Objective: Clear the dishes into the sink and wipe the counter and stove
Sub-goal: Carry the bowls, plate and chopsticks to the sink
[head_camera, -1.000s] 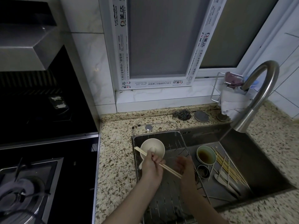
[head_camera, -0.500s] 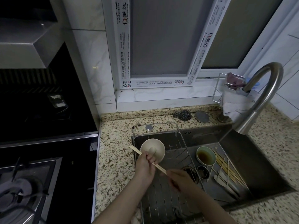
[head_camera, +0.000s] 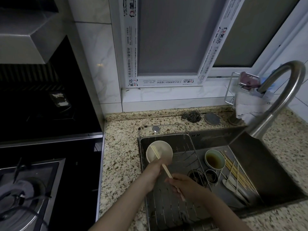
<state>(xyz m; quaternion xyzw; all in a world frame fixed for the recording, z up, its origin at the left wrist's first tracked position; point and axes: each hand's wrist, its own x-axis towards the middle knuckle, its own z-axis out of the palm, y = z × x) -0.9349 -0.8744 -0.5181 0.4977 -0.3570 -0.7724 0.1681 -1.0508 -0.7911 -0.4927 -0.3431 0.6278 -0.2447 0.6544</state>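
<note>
The counter [head_camera: 120,157] of speckled stone runs from the stove [head_camera: 33,180] at the left to the sink [head_camera: 266,172] at the right, with the curved faucet [head_camera: 281,100] arching over the sink's far corner. A wire rack [head_camera: 173,209] spans the left part of the sink. On the open sink floor to the right lie a green-rimmed bowl [head_camera: 214,159] with brown residue, a small metal cup [head_camera: 211,176], a loose bundle of chopsticks [head_camera: 236,172] and a pale spoon [head_camera: 229,183]. A white bowl [head_camera: 162,151] sits over the rack's far left corner. The left hand [head_camera: 154,172] grips the near rim of the white bowl. The right hand [head_camera: 183,185] is closed around the lower end of a pair of chopsticks [head_camera: 160,161], whose upper end lies across the white bowl's opening. The step in hand appears to be clearing dishes into the sink: bowl and chopsticks are over the rack but not yet released. The next move likely calls for setting the chopsticks down with the loose bundle and lowering the white bowl beside the other dishes, then freeing both hands. A cloth [head_camera: 246,105] hangs on the holder behind the faucet, within reach for wiping the counter and stove. A steel scrubber [head_camera: 191,116] rests near the back wall.
</note>
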